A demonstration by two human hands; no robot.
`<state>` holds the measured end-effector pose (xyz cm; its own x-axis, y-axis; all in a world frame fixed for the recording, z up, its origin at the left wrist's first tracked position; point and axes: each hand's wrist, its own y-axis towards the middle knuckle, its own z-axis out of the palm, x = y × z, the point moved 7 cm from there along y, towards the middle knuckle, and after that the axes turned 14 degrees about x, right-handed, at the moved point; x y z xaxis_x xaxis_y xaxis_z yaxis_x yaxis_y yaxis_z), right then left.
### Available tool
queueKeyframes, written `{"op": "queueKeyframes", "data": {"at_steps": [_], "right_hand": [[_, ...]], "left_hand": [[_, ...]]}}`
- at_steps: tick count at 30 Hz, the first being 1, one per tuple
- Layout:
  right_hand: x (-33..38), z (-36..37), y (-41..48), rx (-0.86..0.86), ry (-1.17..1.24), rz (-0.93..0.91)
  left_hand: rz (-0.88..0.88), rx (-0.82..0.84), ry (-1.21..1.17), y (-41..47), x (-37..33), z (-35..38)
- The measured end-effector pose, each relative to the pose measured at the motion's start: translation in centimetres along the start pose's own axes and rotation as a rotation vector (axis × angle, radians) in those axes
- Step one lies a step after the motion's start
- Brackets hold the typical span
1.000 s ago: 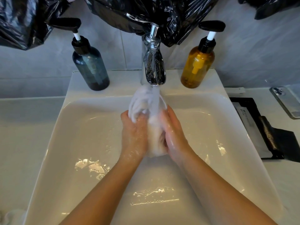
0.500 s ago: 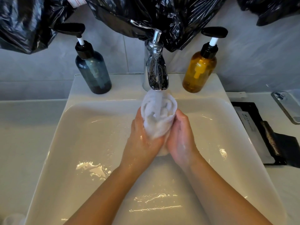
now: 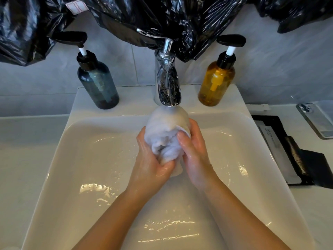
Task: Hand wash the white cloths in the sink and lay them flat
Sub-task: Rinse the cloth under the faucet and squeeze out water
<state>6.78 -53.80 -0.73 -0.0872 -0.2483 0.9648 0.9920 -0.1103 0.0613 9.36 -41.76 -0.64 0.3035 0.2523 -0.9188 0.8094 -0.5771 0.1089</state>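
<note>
- A bunched, sodden white cloth [image 3: 165, 134] was held above the basin of the white rectangular ceramic sink [image 3: 90, 159], its top just under the spout of the chrome tap [image 3: 167, 83].
- The cloth was grasped by both hands. The lower part was gripped by the left hand [image 3: 153, 165], whose fingers were curled round it. The right side was clasped by the right hand [image 3: 194, 156], with the thumb pressed on the front folds.
- Both hands were seen to be wet and glossy. Droplets and a thin film of water were seen on the sink floor.
- Whether water was running from the tap could not be told plainly, since the spot was hidden by the cloth.
- The step in hand was judged to be the rubbing or rinsing of this cloth, so the washing was under way and nothing had yet been laid flat.
- The next move was judged to call for a firm squeeze over the basin, so that drips would be caught. The cloth would then need to be opened out by its corners before being spread.
- A dark blue pump bottle [image 3: 98, 85] and an amber pump bottle [image 3: 215, 83] were stood on the sink ledge, one on either side of the tap.
</note>
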Motion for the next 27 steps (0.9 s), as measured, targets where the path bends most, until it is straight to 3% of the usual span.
{"op": "queueKeyframes", "data": {"at_steps": [7,12,18,24,27], "right_hand": [[0.0,0.2,-0.2,0.033,-0.008,0.011],[-0.1,-0.3,0.3,-0.013,0.011,0.052],[-0.9,-1.0,1.0,-0.183,0.412,0.090],[-1.5,-0.3,1.7,-0.154,0.500,0.092],[-1.2,-0.1,2.2,-0.079,0.531,0.097]], "left_hand": [[0.053,0.019,-0.026,0.4,-0.5,-0.7],[0.018,0.081,0.207,0.6,0.0,-1.3],[0.092,0.048,0.454,0.7,-1.1,-1.8],[-0.108,0.218,0.172,1.8,0.7,-1.5],[-0.228,0.362,0.268,2.6,0.4,-1.2]]}}
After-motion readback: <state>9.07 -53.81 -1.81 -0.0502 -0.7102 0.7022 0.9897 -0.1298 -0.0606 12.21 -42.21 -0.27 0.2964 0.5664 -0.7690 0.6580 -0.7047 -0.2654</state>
